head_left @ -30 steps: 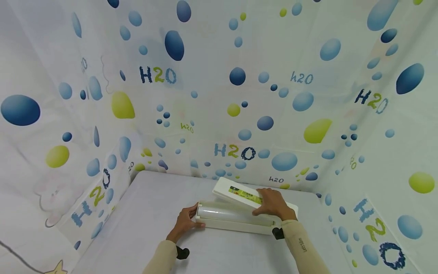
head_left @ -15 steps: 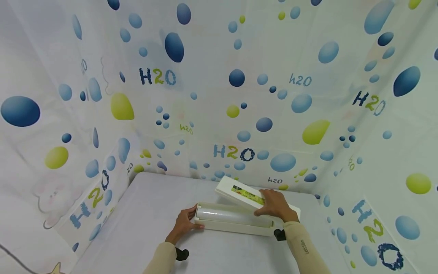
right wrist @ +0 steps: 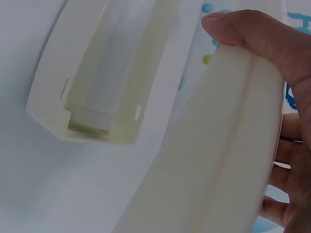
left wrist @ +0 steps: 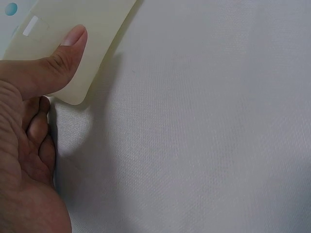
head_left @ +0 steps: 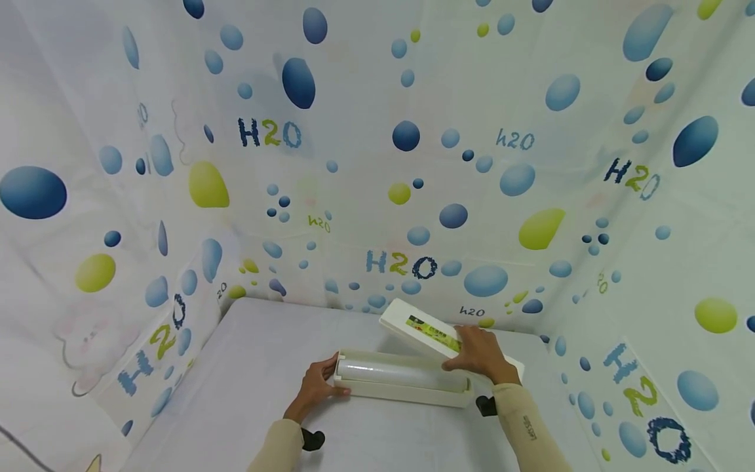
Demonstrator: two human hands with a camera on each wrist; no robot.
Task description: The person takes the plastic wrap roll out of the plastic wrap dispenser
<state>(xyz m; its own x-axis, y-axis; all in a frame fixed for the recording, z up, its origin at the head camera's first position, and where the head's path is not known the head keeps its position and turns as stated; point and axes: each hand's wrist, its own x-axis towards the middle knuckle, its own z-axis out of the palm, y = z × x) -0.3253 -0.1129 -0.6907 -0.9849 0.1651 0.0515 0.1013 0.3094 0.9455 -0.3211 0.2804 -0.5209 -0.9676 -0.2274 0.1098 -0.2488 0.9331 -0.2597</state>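
Note:
A long cream plastic cling film dispenser [head_left: 407, 395] stands on the white-covered table, its top uncovered. Inside it lies a roll of clear film [head_left: 398, 372], visible too in the right wrist view as a pale roll [right wrist: 121, 53]. My left hand [head_left: 316, 385] grips the dispenser's left end, thumb on the front wall and fingers behind. My right hand [head_left: 480, 354] holds the lid [head_left: 413, 326], which has a green and yellow label, tilted above and behind the dispenser. The right wrist view shows the lid's underside [right wrist: 214, 150], with the thumb over one edge.
A white sheet [head_left: 271, 341] covers the table. Behind and at both sides hangs a white curtain [head_left: 354, 196] printed with blue and green drops and H2O lettering. Black wrist straps show at both sleeves.
My right hand has moved the lid slightly to the right, baring a little more of the roll. The left hand stays on the dispenser's end. The head view has shifted slightly.

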